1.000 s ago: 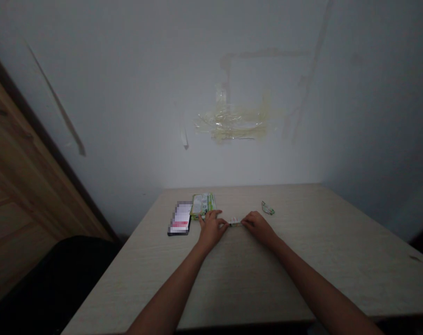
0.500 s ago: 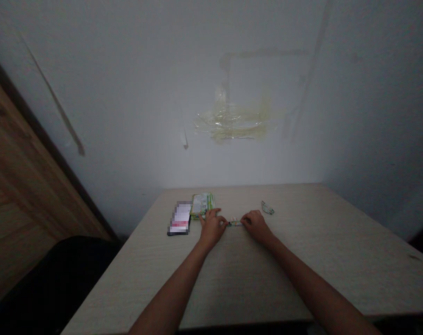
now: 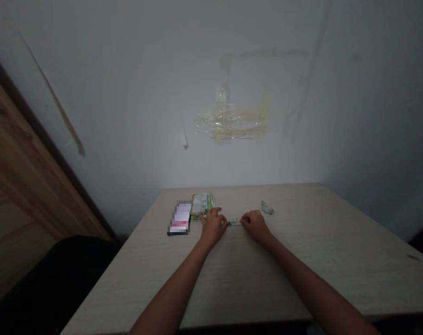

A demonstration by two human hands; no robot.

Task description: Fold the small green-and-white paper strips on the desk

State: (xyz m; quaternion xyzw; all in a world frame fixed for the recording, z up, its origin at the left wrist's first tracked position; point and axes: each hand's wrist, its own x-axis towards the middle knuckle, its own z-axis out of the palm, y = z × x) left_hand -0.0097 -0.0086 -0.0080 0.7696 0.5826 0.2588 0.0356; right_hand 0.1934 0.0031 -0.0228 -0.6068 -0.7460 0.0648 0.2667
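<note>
A small strip of printed wrapper-like material (image 3: pixel 235 223), whitish with green and dark marks, lies low over the table between my hands. My left hand (image 3: pixel 213 226) pinches its left end between thumb and forefinger, the other fingers spread. At its right end, my right hand (image 3: pixel 256 224) is closed in a pinch with the fingers curled. A green and white printed packet (image 3: pixel 203 204) rests just beyond my left hand, whose fingers overlap its near edge. Whether they touch it I cannot tell.
A phone (image 3: pixel 180 218) with a blurred screen lies left of the packet. Another folded printed strip (image 3: pixel 267 208) is beyond my right hand. The pale wooden table (image 3: pixel 323 260) meets a wall (image 3: pixel 144 116) with tape on it. A dark object (image 3: pixel 57 279) stands at the left.
Both hands keep their pinch on the strip. It looks slightly flatter and narrower between the fingers; the packet, phone and other strip have not moved.
</note>
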